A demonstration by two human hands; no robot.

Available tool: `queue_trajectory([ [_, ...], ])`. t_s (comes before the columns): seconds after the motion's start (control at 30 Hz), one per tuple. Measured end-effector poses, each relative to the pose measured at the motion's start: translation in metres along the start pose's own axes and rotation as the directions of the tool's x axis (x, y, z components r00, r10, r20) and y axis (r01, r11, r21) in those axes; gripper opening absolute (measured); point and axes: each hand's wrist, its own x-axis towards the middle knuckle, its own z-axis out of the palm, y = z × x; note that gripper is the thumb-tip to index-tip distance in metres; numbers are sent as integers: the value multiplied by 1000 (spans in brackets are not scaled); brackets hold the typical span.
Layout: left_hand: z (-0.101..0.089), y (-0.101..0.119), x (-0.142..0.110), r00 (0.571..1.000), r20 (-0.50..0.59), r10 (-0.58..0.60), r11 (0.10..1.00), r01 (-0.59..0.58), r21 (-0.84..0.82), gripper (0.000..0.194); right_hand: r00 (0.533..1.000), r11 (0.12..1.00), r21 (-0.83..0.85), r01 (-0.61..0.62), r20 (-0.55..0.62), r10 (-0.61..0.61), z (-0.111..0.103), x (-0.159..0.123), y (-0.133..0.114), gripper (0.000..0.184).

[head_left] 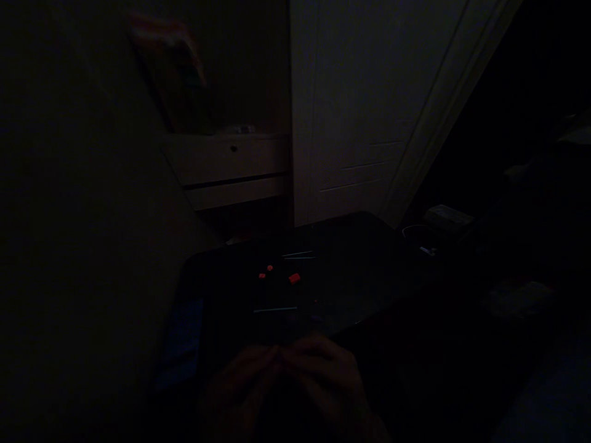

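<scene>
The picture is very dark. My left hand [244,378] and my right hand [325,372] meet at the fingertips near the bottom centre, over the near side of a dark table [360,258]. Both are closed in a pinch; whatever is between the fingers is too dark to make out. Beyond them a thin pale stick [276,309] lies crosswise on the table. Farther back are a larger red piece [294,279] and two small red pieces, a round one [270,267] and another [261,275]. Two more thin sticks [299,255] lie behind these.
A bluish flat panel [179,344] lies at the table's left side. Behind the table stand a drawer unit [231,163] and a pale panelled door [355,111]. To the right are a box-like object [447,216] and a thin cable [410,227].
</scene>
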Motion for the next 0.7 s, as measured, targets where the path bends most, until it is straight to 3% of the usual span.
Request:
queue_trajectory([
  [0.13,4,4,2,998,-32,-56,998,55,-36,29,997,997,31,-74,26,73,2,-1,4,18],
  [0.27,-1,1,3,998,-40,-47,998,45,-40,36,996,999,25,-27,84,25,1,2,1,18],
  [0.43,-9,-2,4,1000,15,15,1000,-15,-28,36,993,992,66,-109,-38,112,3,8,-5,10],
  [0.7,-3,10,7,996,28,-88,993,90,-71,26,997,999,-10,44,-58,-45,6,7,-10,10],
])
